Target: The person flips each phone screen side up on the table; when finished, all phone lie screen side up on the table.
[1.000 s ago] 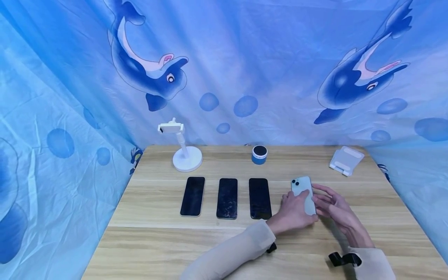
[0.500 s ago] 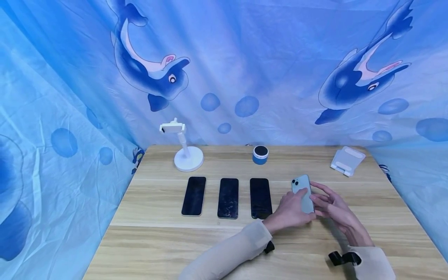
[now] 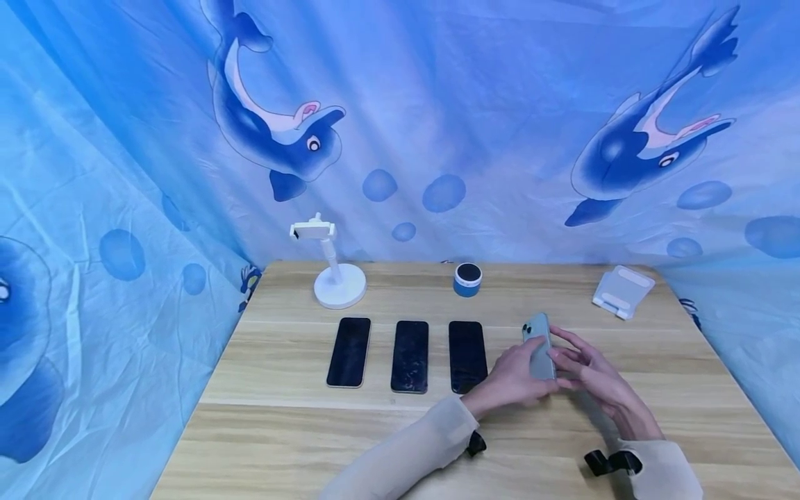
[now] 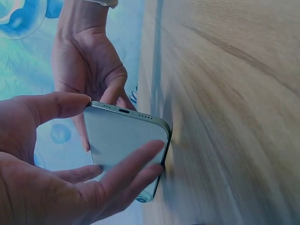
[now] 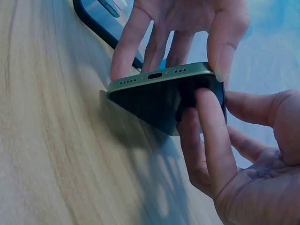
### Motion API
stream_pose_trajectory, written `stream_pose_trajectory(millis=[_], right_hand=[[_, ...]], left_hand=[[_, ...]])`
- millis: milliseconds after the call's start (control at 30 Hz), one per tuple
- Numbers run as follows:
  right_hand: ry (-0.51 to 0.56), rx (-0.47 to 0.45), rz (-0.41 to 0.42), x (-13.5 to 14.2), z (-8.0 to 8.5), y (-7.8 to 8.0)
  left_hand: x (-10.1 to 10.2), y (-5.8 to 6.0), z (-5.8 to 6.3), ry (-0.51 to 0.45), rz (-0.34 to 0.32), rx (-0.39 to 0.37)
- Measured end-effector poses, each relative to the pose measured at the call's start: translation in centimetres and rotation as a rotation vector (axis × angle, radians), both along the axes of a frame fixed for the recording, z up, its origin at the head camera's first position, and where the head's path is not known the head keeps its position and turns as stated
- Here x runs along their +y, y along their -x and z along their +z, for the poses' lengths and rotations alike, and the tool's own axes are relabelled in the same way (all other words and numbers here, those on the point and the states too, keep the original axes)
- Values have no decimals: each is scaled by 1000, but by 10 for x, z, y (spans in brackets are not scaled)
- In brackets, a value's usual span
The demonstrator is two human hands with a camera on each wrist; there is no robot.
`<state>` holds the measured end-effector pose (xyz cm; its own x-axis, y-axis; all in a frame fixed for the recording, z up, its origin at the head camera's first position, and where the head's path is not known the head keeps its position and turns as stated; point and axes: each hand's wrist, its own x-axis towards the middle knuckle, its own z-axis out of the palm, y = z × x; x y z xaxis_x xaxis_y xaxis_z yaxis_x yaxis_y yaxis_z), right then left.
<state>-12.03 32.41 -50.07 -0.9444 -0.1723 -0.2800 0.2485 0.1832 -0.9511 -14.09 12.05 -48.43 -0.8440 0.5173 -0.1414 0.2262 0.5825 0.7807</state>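
A pale green-blue phone [image 3: 542, 361] with two camera lenses is held by both hands, tilted on its long edge, its back toward my left hand. My left hand [image 3: 514, 375] grips it, thumb at a bottom corner and fingers across the back [image 4: 115, 136]. My right hand [image 3: 594, 378] pinches it from the other side; in the right wrist view, its fingers lie against the dark screen [image 5: 145, 105] and its thumb is at the side edge. The lower long edge is close to the table; whether it touches is unclear.
Three dark-screened phones lie in a row: left [image 3: 348, 353], middle [image 3: 410, 357] and right [image 3: 467, 356], the last beside my left hand. Behind them stand a white phone stand [image 3: 339, 286], a small blue speaker [image 3: 467, 281] and a white folding stand [image 3: 623, 292] on the wooden table [image 3: 281, 430].
The pale phone has turned from lying nearly flat, back up, to a steeper tilt, with its right side raised. Both hands keep hold of it. The head view has shifted slightly.
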Motion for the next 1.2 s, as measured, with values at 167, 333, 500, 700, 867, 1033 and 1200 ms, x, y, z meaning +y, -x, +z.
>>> stream_pose_trajectory(millis=[167,333,500,700,867,1033,1200], right_hand=[[19,-11,33,-3,-1,1],[28,-22,68,-7,-3,3],[4,-45,62,-11,-5,4],[-4,-25,66,-16,-8,6],[2,-15,59,-21,-11,7],[4,6,53,-27,-12,7],[-107,53,39,-34,-11,8]], left_hand=[[-5,0,1,-93,3,-34],[-10,-2,4,-180,48,-141],[-13,-2,5,-225,84,-176],[-17,0,3,-290,92,-192],[-18,-1,2,-312,138,-206],[-20,0,2,-319,173,-191],[-26,5,-4,-327,204,-155]])
